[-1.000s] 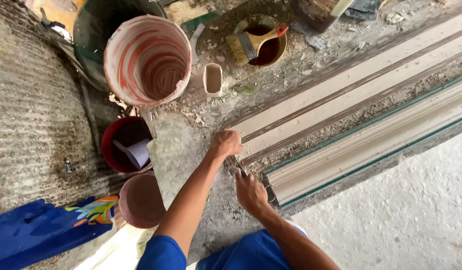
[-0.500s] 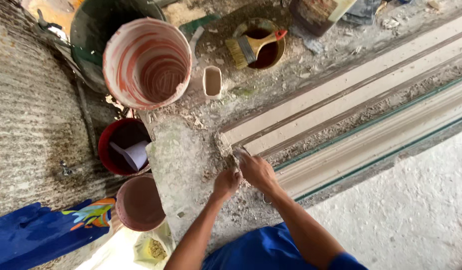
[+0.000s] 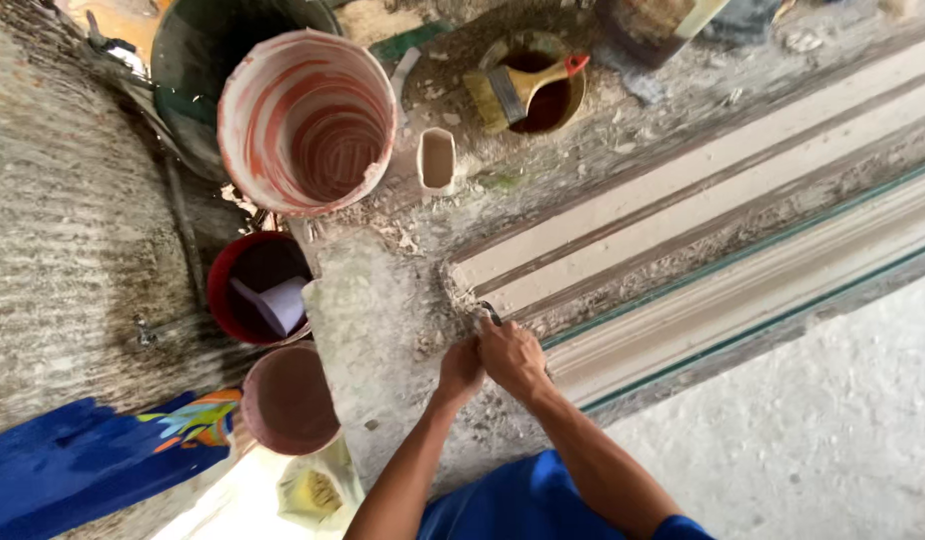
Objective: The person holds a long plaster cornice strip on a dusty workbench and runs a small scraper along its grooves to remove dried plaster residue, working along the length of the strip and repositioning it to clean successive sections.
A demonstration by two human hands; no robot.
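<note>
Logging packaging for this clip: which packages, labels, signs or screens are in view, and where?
Plastic bag: bottom edge, below the brown bucket; crumpled, clear, with yellowish contents.
No labels, signs or screens show.

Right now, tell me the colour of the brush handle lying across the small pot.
Yellow with a red tip, on the brush in the head view.

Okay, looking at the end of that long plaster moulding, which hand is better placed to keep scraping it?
Probably the right hand: it lies on the end of the moulding and grips the small dark tool whose tip meets the plaster. The left hand sits beside it on the rough slab, seemingly only steadying.
</note>
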